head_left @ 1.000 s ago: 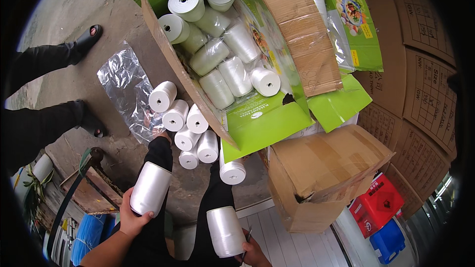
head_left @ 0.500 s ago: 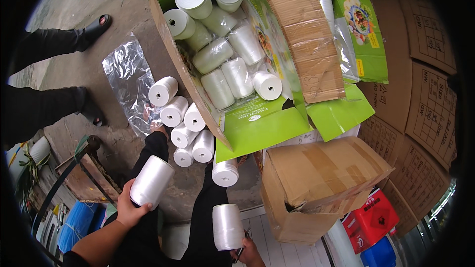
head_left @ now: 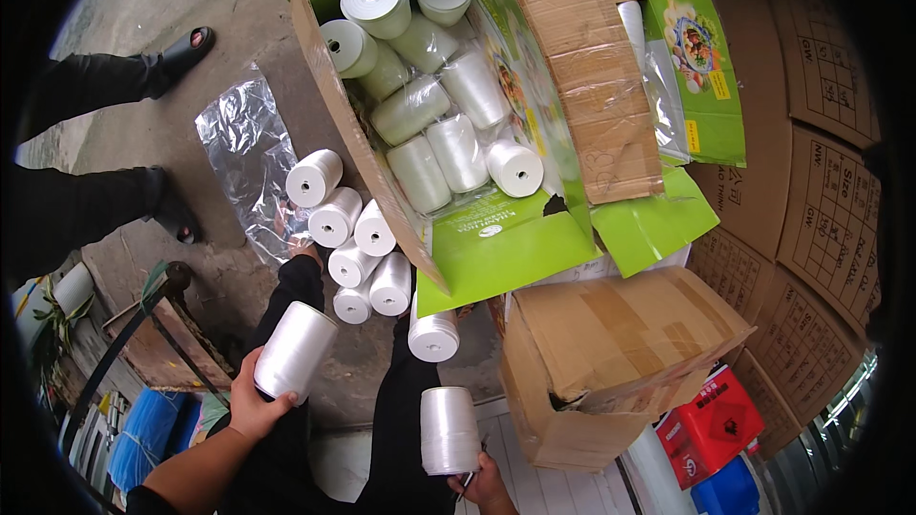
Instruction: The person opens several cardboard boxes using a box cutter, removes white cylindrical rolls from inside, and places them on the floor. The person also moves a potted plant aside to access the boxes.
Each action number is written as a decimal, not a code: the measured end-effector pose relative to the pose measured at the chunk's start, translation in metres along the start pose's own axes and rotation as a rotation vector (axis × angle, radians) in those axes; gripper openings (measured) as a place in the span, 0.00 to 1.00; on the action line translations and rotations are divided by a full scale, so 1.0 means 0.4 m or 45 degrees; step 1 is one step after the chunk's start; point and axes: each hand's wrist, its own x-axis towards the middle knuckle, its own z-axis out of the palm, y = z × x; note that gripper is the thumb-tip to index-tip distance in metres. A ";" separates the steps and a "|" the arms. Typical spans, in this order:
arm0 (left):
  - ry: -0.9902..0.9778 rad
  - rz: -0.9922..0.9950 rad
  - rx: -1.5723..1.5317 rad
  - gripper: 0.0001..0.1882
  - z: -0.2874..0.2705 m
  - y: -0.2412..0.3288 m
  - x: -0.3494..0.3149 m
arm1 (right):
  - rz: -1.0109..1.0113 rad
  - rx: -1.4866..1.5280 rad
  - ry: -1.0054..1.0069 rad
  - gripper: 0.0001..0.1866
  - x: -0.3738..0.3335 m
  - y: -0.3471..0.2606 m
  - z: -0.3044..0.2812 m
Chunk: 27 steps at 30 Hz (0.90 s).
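My left hand (head_left: 258,396) is closed round the lower end of a white thread spool (head_left: 296,351), which leans a little to the right. At the lower middle my right hand (head_left: 489,484) grips the bottom of another white spool (head_left: 449,431), held nearly upright. A thin dark tool (head_left: 465,486) sticks out by the right fingers; its kind is too small to tell. Between my legs and the open green box (head_left: 515,248), several white spools (head_left: 353,262) lie stacked on the ground. One more spool (head_left: 434,337) lies below the box's near corner.
The green box holds several white spools, some under clear film. A clear plastic bag (head_left: 250,148) lies on the concrete. A taped brown carton (head_left: 620,334) stands right of my right hand. Tall cartons (head_left: 830,200) line the right side. Another person's legs (head_left: 86,95) are at left.
My right hand and its spool have shifted slightly right and up. The left hand with its spool has hardly moved.
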 end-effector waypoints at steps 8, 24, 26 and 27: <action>0.010 -0.017 -0.043 0.46 -0.004 -0.005 -0.001 | 0.015 -0.049 0.077 0.24 0.008 0.006 0.006; 0.026 -0.060 -0.164 0.45 -0.005 -0.025 0.000 | -0.041 -0.027 0.075 0.27 0.012 0.025 0.024; 0.005 -0.069 -0.161 0.45 -0.007 -0.019 -0.011 | -0.032 0.007 -0.006 0.28 0.010 0.045 -0.013; -0.006 -0.074 -0.158 0.45 -0.008 -0.017 -0.017 | -0.027 0.025 -0.046 0.28 0.007 0.055 -0.029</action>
